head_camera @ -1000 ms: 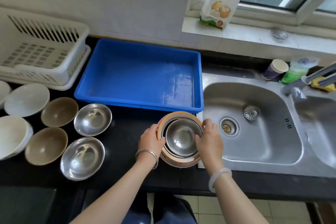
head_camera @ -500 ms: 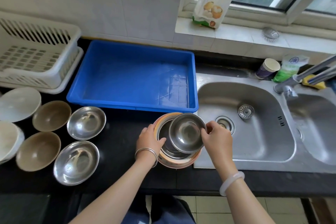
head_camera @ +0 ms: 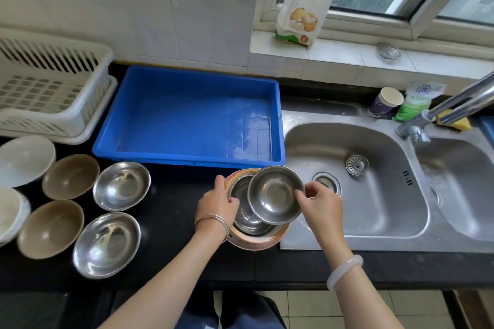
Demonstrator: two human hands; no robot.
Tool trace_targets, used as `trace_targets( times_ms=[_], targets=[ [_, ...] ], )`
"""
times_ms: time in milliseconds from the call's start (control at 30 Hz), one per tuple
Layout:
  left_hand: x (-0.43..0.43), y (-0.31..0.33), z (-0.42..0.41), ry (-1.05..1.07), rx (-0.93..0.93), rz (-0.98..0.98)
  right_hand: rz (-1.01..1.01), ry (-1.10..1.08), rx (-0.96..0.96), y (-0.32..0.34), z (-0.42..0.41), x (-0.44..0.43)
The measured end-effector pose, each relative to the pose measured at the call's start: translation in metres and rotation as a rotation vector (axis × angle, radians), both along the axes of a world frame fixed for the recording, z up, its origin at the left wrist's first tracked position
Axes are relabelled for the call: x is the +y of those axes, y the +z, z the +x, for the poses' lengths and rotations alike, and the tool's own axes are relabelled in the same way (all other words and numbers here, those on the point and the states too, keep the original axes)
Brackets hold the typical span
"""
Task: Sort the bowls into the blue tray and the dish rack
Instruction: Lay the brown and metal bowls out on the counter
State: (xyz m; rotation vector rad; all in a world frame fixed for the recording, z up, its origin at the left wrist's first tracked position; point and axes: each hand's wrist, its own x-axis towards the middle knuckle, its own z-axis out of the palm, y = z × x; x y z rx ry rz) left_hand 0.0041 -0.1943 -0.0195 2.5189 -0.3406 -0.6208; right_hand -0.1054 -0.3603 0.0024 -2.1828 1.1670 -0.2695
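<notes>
A stack of bowls [head_camera: 251, 235] sits on the black counter by the sink: an orange-rimmed outer bowl with a steel one inside. My left hand [head_camera: 217, 203] grips the stack's left rim. My right hand [head_camera: 319, 204] holds a small steel bowl [head_camera: 275, 195] by its right rim, lifted and tilted above the stack. The blue tray [head_camera: 192, 161] stands empty just behind. The white dish rack [head_camera: 53, 99] is at far left. Two steel bowls [head_camera: 121, 185] [head_camera: 107, 244], two brown bowls [head_camera: 70, 176] [head_camera: 50, 228] and white bowls [head_camera: 24, 160] lie left on the counter.
A steel double sink [head_camera: 355, 181] with a strainer and faucet [head_camera: 441, 112] lies right of the stack. A paper cup [head_camera: 386, 101], a green packet and a yellow sponge stand behind it. A food bag [head_camera: 307, 2] leans on the window sill.
My right hand has lifted the small steel bowl out of the stack, up and to the right. My left hand stays on the stack's rim.
</notes>
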Motion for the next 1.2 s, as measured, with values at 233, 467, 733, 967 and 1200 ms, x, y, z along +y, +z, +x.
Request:
trace_targets(
  times_ms=[233, 467, 733, 967, 1200],
  targets=[
    [-0.002, 0.01, -0.002, 0.026, -0.065, -0.01, 0.11, -0.036, -0.067, 0.001, -0.004, -0.001],
    [-0.003, 0.019, 0.002, 0.1, -0.143, -0.058, 0.195, -0.029, -0.131, 0.011, 0.001, -0.008],
    [0.024, 0.039, 0.012, 0.22, -0.101, -0.174, 0.307, 0.05, -0.229, 0.031, 0.025, -0.006],
    [0.082, 0.043, 0.009, 0.41, -0.089, -0.246, 0.359, 0.246, -0.23, 0.04, 0.076, 0.014],
    [0.133, 0.021, -0.016, 0.721, -0.001, -0.3, 0.336, 0.457, -0.04, 0.01, 0.135, 0.057]
  ],
)
